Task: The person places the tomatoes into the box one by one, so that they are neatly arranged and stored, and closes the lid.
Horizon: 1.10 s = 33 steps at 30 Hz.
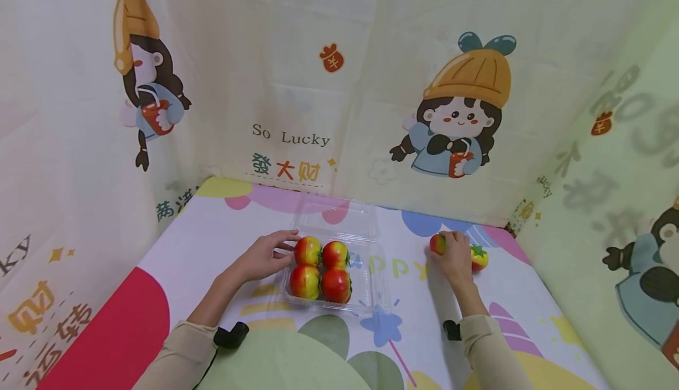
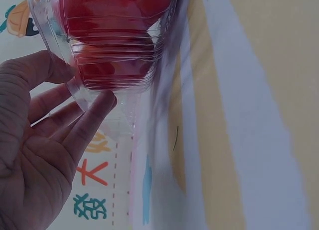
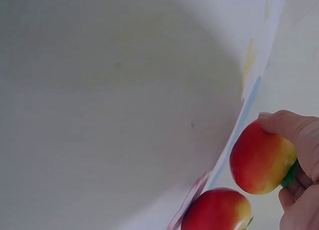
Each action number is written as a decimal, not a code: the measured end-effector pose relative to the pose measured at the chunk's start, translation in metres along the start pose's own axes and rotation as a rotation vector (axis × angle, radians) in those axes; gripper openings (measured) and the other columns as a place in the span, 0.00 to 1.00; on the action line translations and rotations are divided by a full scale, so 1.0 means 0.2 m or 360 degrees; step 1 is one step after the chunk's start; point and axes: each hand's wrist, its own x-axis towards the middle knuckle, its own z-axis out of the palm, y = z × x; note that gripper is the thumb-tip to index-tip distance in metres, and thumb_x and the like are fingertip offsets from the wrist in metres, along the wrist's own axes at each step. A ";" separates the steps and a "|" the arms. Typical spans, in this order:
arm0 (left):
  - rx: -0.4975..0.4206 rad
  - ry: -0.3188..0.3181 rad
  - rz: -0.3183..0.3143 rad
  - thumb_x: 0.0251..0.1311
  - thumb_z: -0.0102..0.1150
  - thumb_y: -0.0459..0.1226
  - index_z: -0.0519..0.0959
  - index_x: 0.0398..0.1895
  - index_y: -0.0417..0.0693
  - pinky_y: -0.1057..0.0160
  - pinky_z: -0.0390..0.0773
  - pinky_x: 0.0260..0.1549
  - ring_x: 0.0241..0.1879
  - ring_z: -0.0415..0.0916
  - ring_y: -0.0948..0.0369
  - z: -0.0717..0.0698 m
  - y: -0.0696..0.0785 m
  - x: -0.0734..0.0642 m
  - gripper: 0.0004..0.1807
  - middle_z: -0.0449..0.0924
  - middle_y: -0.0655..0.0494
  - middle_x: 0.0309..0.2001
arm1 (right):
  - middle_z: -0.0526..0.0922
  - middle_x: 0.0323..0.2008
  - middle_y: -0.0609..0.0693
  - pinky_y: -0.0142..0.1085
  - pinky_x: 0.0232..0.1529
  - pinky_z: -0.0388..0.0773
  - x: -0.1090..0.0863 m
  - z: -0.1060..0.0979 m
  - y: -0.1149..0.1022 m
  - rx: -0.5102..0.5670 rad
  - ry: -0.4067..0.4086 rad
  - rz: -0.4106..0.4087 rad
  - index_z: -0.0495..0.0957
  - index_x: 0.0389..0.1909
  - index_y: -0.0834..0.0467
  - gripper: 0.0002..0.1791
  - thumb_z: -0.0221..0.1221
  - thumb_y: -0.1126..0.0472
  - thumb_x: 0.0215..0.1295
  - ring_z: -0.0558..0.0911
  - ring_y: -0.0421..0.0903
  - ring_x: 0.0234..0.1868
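Observation:
Several red-and-yellow persimmons (image 1: 336, 285) with green leafy tops sit in a clear plastic box (image 1: 366, 284), its lid (image 1: 335, 216) folded open at the back. My left hand (image 1: 267, 255) is at the box's left side. In the left wrist view, its thumb and fingers (image 2: 94, 121) hold the rim and side wall. Off to the right of the box, my right hand (image 1: 456, 258) grips a persimmon (image 3: 260, 159), thumb on its red side and fingers near the green leaves. A second loose persimmon (image 1: 479, 258) lies just right of that hand.
A patterned cloth covers the table (image 1: 212, 248). Printed cloth walls (image 1: 371, 83) rise at the back and on both sides. Black wrist cameras (image 1: 231, 336) are worn on both wrists, and a cable runs from the left one.

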 end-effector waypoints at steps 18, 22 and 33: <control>-0.0014 0.0002 0.0016 0.65 0.60 0.28 0.73 0.66 0.35 0.53 0.86 0.49 0.55 0.82 0.43 0.00 0.00 0.01 0.25 0.73 0.36 0.67 | 0.71 0.55 0.69 0.62 0.64 0.70 -0.05 0.01 -0.08 0.0197 0.0181 0.0067 0.74 0.60 0.71 0.31 0.71 0.65 0.56 0.68 0.66 0.59; -0.0018 0.0003 0.0014 0.65 0.60 0.28 0.74 0.66 0.35 0.52 0.86 0.49 0.55 0.82 0.43 0.01 0.00 0.01 0.25 0.72 0.35 0.68 | 0.72 0.54 0.69 0.61 0.62 0.69 -0.07 0.01 -0.10 0.0204 0.0231 0.0070 0.74 0.59 0.71 0.31 0.72 0.64 0.56 0.69 0.66 0.57; -0.0003 0.0000 0.0000 0.65 0.60 0.29 0.75 0.65 0.37 0.52 0.86 0.49 0.55 0.82 0.43 0.00 0.00 0.00 0.25 0.71 0.35 0.69 | 0.72 0.57 0.66 0.61 0.64 0.69 -0.12 -0.02 -0.16 0.0314 0.0249 0.0123 0.73 0.61 0.68 0.32 0.73 0.61 0.58 0.69 0.64 0.60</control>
